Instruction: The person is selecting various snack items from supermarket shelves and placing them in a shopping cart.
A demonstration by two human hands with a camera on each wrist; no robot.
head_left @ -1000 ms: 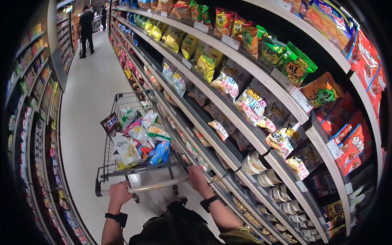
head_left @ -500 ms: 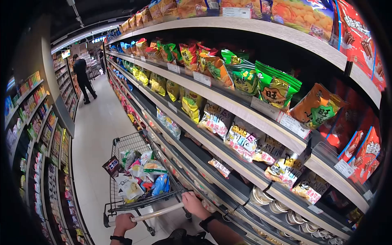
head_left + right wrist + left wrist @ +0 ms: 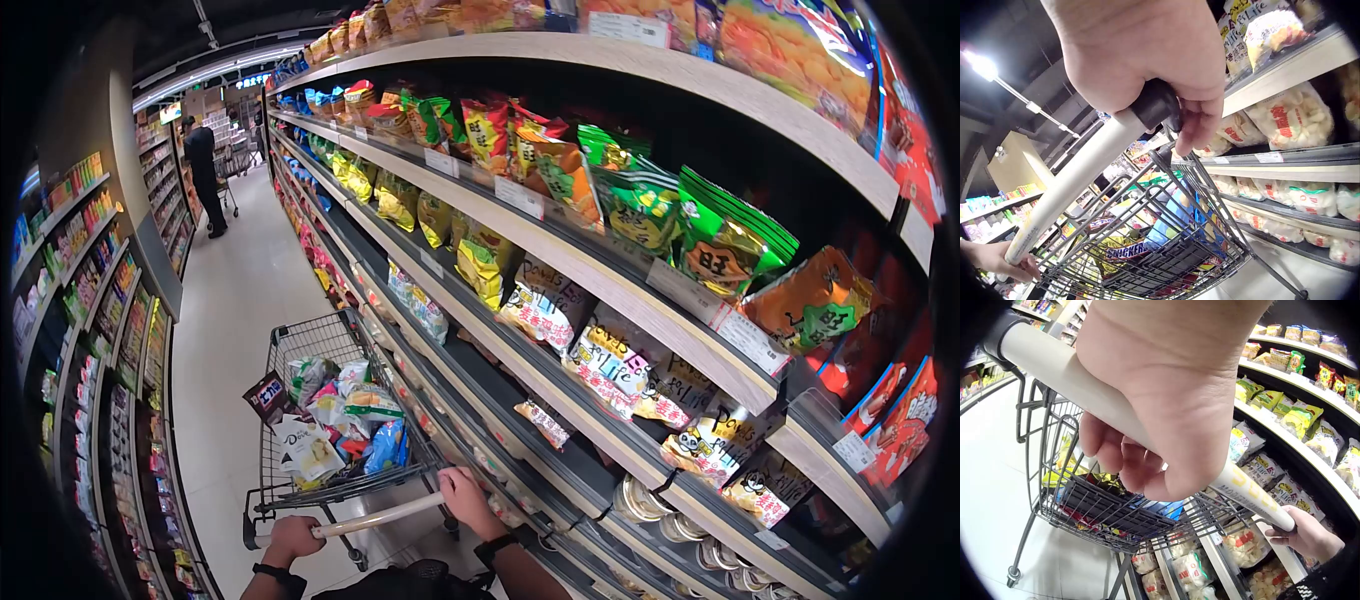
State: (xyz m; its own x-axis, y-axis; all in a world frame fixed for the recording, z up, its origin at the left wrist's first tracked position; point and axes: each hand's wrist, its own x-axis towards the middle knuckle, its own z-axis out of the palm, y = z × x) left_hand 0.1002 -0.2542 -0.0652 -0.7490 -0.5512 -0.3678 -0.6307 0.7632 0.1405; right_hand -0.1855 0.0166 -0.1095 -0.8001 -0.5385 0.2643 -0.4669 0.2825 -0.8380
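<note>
A light-coloured handlebar (image 3: pixel 385 517) spans the near side of a wire shopping cart (image 3: pixel 318 333). My left hand (image 3: pixel 291 540) grips the bar near its left end, and in the left wrist view the fingers of the left hand (image 3: pixel 1154 406) curl beneath it. At the bar's right end, my right hand (image 3: pixel 466 500) is wrapped round it; in the right wrist view the right hand (image 3: pixel 1147 62) covers the dark end cap (image 3: pixel 1157 106). Inside the cart lie a white bag (image 3: pixel 308 452), a blue packet (image 3: pixel 384 447), a dark package (image 3: pixel 267 397) and several other snack packets.
Long shelves (image 3: pixel 560 255) of bagged snacks run close along the cart's right side. More shelves (image 3: pixel 90 340) line the left. Between them the pale floor (image 3: pixel 228 300) leads to a person in dark clothes (image 3: pixel 203 175) standing farther up, beside another cart (image 3: pixel 228 195).
The head view has tilted up, showing the ceiling and placing the cart lower in the picture. The person ahead has shifted in stance, and another cart shows there. Both hands still grip the bar.
</note>
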